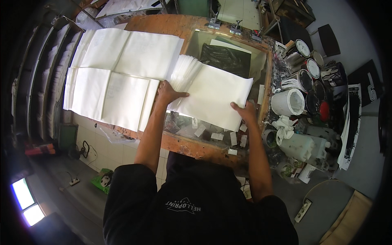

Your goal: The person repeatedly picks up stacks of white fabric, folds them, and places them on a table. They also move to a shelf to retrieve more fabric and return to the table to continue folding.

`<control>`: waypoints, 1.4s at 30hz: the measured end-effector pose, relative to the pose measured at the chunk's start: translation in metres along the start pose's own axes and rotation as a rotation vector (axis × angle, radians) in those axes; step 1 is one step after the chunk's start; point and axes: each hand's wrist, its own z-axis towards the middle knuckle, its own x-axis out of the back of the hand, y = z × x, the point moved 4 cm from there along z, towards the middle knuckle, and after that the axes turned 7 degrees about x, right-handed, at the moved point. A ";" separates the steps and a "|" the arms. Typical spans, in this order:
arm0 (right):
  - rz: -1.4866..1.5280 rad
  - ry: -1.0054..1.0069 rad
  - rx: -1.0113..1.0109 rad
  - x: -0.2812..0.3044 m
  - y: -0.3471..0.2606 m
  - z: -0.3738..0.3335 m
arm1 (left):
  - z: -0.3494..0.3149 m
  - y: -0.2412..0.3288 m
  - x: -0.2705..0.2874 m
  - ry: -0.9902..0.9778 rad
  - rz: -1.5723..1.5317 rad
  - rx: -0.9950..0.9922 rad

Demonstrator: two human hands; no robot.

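A thick stack of off-white sheets (220, 87), its left end fanned into many folded layers, lies tilted over the glass-topped table. I cannot tell whether they are paper or cloth. My left hand (168, 94) grips its left end, thumb on top and fingers hidden. At the lower right edge, my right hand (246, 112) pinches the stack, with its thumb over the top sheet. Just left of my left hand are overlapping piles of similar sheets, a far pile (147, 53) and a near pile (126, 100). A black sheet (226, 59) partly shows beyond the held stack.
The wooden table frame (171, 143) carries metal clamps (214, 22) along its far edge. Paint-stained cans (302, 48), a white bucket (288, 102), a crumpled rag (284, 126) and plastic jugs (296, 147) crowd the right. A shelf rack (49, 77) stands left. Small cards (217, 136) lie near the front.
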 end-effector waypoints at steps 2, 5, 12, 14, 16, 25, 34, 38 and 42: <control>0.070 0.018 -0.062 0.003 0.001 0.007 | 0.000 0.002 0.000 0.005 0.008 0.034; 0.089 0.046 -0.077 0.006 0.002 0.015 | -0.003 0.012 0.005 -0.010 0.011 0.025; -0.293 0.135 0.030 -0.002 -0.022 0.001 | -0.027 0.027 0.019 -0.020 0.012 0.070; -0.303 0.167 0.032 -0.006 -0.029 -0.003 | -0.027 0.025 0.016 -0.011 0.007 0.060; -0.252 0.185 0.049 -0.008 -0.034 -0.006 | -0.026 0.023 0.012 0.040 -0.013 0.026; -0.285 0.185 0.022 -0.009 -0.014 0.006 | -0.026 0.034 0.014 -0.010 -0.042 0.007; -0.277 0.238 0.216 -0.006 -0.022 0.001 | -0.030 0.036 0.009 0.149 -0.078 -0.098; -0.202 0.437 0.455 -0.005 -0.074 -0.053 | -0.055 0.042 0.016 0.441 -0.219 -0.271; -0.080 0.544 0.640 0.000 -0.051 -0.087 | -0.101 0.037 0.043 0.551 -0.581 -0.030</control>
